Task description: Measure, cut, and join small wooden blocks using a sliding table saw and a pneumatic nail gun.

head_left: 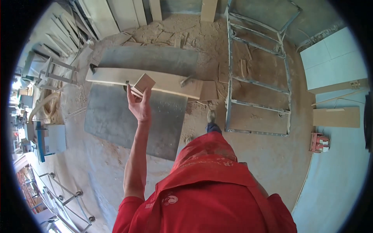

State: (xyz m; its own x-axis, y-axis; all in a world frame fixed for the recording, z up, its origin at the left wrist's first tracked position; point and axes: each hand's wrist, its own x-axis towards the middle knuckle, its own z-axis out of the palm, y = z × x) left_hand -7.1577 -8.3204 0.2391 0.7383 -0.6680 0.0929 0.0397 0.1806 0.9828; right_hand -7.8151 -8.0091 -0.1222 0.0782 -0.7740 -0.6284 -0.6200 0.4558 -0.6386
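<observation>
My left hand is raised with its fingers closed on a small square piece of wood. The brown flat face of the piece is turned up and a paler edge shows below it. Behind it lies a long pale wooden board, running across a dark grey panel. A dark clamp sits at the board's left end, and a greyish tool or clamp lies near its right end. My right hand is out of view; its upper arm shows only at the sleeve.
A metal frame with rungs lies on the dusty floor to the right. Wood scraps and sawdust cover the far floor. A wooden stool and a blue-edged machine stand left; a wheeled metal rack is at lower left.
</observation>
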